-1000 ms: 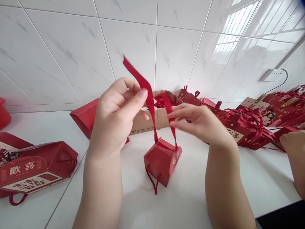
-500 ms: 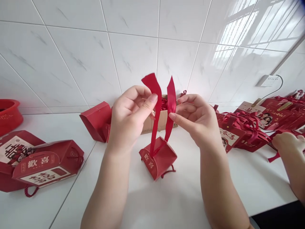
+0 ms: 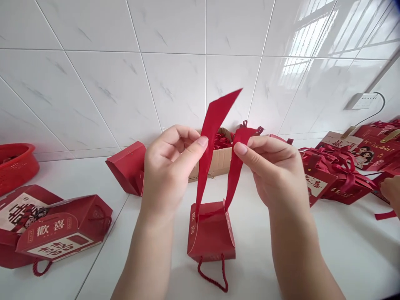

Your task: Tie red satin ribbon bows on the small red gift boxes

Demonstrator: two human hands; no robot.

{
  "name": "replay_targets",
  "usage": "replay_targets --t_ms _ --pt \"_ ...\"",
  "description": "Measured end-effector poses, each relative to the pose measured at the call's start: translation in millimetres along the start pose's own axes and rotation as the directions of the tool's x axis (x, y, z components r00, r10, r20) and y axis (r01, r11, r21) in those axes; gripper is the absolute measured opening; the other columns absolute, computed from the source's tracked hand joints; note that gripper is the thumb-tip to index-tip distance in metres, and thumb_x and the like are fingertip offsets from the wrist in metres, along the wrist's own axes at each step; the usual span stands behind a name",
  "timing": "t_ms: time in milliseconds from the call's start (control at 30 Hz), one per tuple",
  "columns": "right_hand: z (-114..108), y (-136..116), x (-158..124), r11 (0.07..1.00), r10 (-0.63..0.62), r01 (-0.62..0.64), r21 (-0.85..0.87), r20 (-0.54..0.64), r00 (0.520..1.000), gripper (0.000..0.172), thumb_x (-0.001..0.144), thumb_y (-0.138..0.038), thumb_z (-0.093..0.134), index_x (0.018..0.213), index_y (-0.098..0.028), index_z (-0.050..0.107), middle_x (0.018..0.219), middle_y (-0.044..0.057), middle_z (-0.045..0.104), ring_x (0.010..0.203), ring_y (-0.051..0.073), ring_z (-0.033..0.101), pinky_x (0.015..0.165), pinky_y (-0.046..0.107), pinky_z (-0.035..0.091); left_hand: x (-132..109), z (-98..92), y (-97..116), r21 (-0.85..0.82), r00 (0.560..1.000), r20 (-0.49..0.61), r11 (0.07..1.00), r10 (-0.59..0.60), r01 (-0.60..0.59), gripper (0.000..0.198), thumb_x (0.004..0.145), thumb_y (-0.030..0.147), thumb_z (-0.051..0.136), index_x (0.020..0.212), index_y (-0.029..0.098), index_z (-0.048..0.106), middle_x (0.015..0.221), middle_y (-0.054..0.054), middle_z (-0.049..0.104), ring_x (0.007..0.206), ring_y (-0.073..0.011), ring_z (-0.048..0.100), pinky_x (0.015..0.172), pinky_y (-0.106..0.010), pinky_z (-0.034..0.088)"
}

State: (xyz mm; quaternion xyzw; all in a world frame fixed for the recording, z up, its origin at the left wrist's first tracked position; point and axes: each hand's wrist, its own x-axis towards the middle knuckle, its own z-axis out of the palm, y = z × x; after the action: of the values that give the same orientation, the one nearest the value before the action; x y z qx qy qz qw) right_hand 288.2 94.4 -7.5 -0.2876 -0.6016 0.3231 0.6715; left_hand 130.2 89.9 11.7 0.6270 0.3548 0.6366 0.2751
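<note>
A small red gift box (image 3: 212, 235) stands on the white counter in front of me, its rope handle (image 3: 214, 277) drooping toward me. A red ribbon (image 3: 206, 166) passes through the top of the box, and its two tails rise from opposite sides. My left hand (image 3: 175, 166) pinches the left tail between thumb and fingers, with a long slanted end sticking up above it. The right tail is pinched in my right hand (image 3: 271, 166), its end folding over behind the thumb.
Finished-looking red boxes (image 3: 62, 227) lie at left, near a red plastic basket (image 3: 18, 164). Behind my hands are a plain red box (image 3: 126, 166) and a cardboard carton (image 3: 220, 162) of red items. Several bow-tied boxes (image 3: 346, 179) crowd the right; another person's hand (image 3: 392, 189) shows there.
The box has turned so its rope handle faces me. My right hand has moved right and gripped its ribbon end, spreading the tails. The other person's hand has mostly left view.
</note>
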Motion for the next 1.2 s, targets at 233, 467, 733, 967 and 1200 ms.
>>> replay_targets --t_ms 233,467,733,967,1200 --pt "-10.4 -2.2 4.1 0.995 -0.025 0.029 0.091 -0.048 0.999 0.010 0.077 -0.033 0.075 0.079 -0.024 0.071 0.080 0.000 0.072 0.076 0.017 0.070 0.067 0.033 0.058 -1.5 6.4 6.7 0.037 0.881 0.389 0.960 -0.269 0.278 0.016 0.089 0.037 0.056 0.084 0.022 0.053 0.063 0.003 0.050 0.053 -0.0093 0.048 0.047 -0.024 0.039" --pt "-18.5 -7.7 2.5 0.995 -0.042 0.055 0.082 -0.153 0.987 0.011 0.077 -0.032 0.075 0.075 -0.023 0.068 0.068 -0.003 0.066 0.061 0.012 0.064 0.055 0.026 0.052 -7.4 13.7 -0.8 0.357 0.739 0.593 0.927 -0.320 0.115 0.025 0.070 0.039 0.076 0.084 0.023 0.064 0.081 0.001 0.061 0.073 -0.0151 0.058 0.055 -0.024 0.043" --pt "-18.6 -7.0 4.7 0.992 -0.020 0.038 0.119 -0.151 0.988 0.009 0.080 -0.029 0.073 0.074 -0.023 0.069 0.069 -0.002 0.066 0.067 0.012 0.063 0.061 0.027 0.053 -2.4 18.5 -0.3 -0.039 0.891 0.399 0.967 -0.215 0.251 0.030 0.091 0.043 0.049 0.074 0.021 0.058 0.066 0.000 0.050 0.058 -0.0114 0.048 0.053 -0.026 0.041" --pt "-10.4 -1.0 5.0 0.989 0.076 -0.076 0.124 0.009 0.997 0.016 0.082 -0.038 0.069 0.079 -0.022 0.069 0.068 -0.001 0.067 0.062 0.013 0.065 0.056 0.028 0.055 -2.8 21.3 0.6 -0.161 0.937 0.292 0.956 -0.193 0.247 0.020 0.087 0.025 0.055 0.068 0.020 0.056 0.061 0.002 0.043 0.056 -0.0098 0.043 0.051 -0.024 0.038" --pt "-2.5 4.7 5.1 0.985 0.086 -0.081 0.152 -0.028 0.996 0.019 0.079 -0.039 0.071 0.080 -0.021 0.071 0.070 0.001 0.071 0.064 0.016 0.068 0.059 0.030 0.057 -4.4 25.1 -4.6 -0.131 0.981 0.166 0.983 -0.104 0.126 0.021 0.084 0.037 0.065 0.072 0.020 0.070 0.064 0.000 0.060 0.067 -0.0130 0.058 0.063 -0.026 0.047"
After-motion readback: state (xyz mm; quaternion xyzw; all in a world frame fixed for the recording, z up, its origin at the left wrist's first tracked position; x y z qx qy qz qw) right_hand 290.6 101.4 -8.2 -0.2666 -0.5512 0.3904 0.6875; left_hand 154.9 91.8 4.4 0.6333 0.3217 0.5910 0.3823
